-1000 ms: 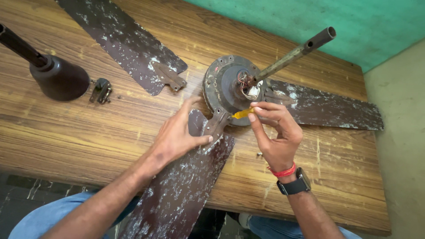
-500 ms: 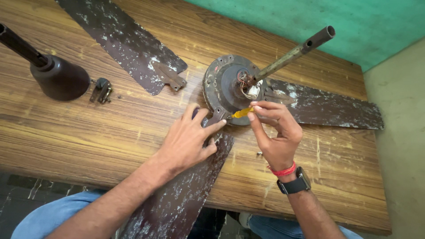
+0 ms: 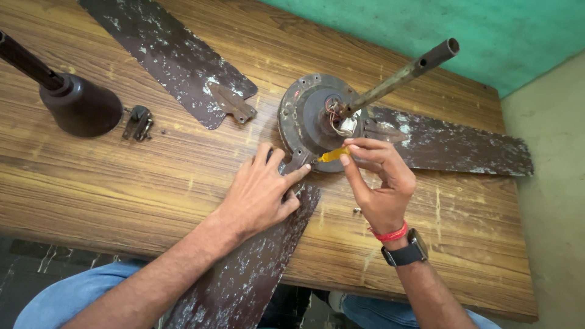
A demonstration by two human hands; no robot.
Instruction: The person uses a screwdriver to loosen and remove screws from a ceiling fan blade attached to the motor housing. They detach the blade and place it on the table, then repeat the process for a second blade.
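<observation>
Left hand (image 3: 259, 192) now flat on blade (image 3: 256, 268)

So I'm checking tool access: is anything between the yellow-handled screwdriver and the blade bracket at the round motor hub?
Nothing visible: the right hand holds the yellow-handled screwdriver at the bracket, and the left hand lies flat on the speckled brown blade alongside.

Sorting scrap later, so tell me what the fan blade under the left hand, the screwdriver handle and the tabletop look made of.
Fan blade: probably sheet metal, brown paint flaking in pale specks.
Screwdriver handle in the right hand: likely translucent yellow plastic.
Tabletop: wood or wood-grain laminate, scuffed; cannot tell which.
Left hand presses on the blade.
</observation>
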